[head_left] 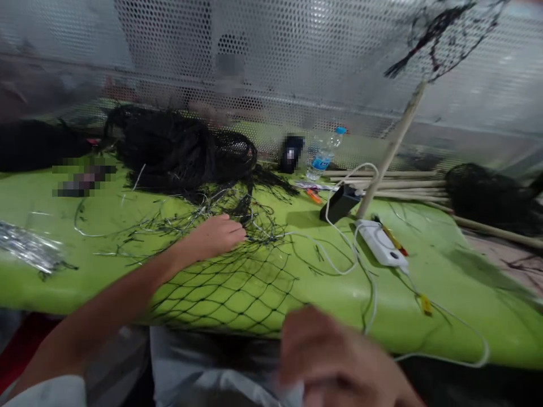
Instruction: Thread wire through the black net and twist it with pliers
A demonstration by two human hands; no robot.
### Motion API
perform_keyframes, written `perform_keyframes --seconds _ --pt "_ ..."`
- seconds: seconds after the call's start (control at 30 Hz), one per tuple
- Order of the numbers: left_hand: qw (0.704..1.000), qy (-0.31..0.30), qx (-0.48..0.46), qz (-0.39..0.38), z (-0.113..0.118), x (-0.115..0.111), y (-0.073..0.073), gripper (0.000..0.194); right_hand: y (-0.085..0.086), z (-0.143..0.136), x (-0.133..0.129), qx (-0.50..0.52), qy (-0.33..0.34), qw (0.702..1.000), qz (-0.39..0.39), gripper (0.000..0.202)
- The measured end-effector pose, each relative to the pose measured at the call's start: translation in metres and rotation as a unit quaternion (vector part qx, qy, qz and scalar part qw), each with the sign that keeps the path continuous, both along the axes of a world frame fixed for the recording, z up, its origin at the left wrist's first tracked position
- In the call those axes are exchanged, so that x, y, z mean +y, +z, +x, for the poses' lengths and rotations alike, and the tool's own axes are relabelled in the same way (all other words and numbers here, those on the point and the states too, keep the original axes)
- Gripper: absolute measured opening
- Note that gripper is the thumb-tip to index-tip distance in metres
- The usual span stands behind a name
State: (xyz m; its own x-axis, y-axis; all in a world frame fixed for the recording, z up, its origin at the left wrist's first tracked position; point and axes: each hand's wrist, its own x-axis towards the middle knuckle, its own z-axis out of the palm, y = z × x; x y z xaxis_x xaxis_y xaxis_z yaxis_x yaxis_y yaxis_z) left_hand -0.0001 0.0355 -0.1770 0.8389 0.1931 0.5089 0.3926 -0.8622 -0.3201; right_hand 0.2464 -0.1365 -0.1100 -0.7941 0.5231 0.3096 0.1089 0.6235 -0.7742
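Observation:
A black knotted net (237,291) lies over the near part of the green table (428,316) and droops at its front edge. My left hand (223,234) is closed at the net's gathered top, beside a tangle of loose black cord ends (186,220); its fingertips grip dark netting there. Nearer to me, my right hand (326,356) is raised at the table's front edge, right of the net. It is smeared by motion, and what its fingers hold, if anything, cannot be made out.
Behind lie a black net heap (169,152), a water bottle (324,155) and wooden sticks (407,183). An upright stick (392,150) rises by a black box (343,203). A white power strip (379,243) with white cables lies at right. Silvery strips (29,246) lie at left.

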Motion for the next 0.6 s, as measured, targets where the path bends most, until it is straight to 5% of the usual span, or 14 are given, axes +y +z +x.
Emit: perform_keyframes --seconds 0.1,0.17,0.27,0.4,0.6 --pt "0.999 0.008 -0.034 0.041 -0.002 -0.003 0.01 0.022 0.018 0.015 0.077 0.045 -0.285 0.955 0.066 0.035" --pt "0.996 0.004 -0.046 0.075 -0.004 -0.009 0.018 0.017 0.019 0.017 0.121 0.071 -0.37 0.926 0.022 0.042" --pt "0.99 -0.019 -0.047 0.132 -0.01 -0.016 0.028 0.006 0.0 0.016 0.161 0.095 -0.356 0.929 -0.043 0.044" --pt "0.983 -0.042 -0.021 0.179 -0.018 -0.02 0.034 0.01 -0.029 0.018 0.168 0.121 -0.33 0.927 -0.13 0.044" --pt "0.981 -0.025 -0.005 0.194 -0.023 -0.021 0.038 0.012 -0.026 0.021 0.156 0.129 -0.278 0.931 -0.2 0.028"
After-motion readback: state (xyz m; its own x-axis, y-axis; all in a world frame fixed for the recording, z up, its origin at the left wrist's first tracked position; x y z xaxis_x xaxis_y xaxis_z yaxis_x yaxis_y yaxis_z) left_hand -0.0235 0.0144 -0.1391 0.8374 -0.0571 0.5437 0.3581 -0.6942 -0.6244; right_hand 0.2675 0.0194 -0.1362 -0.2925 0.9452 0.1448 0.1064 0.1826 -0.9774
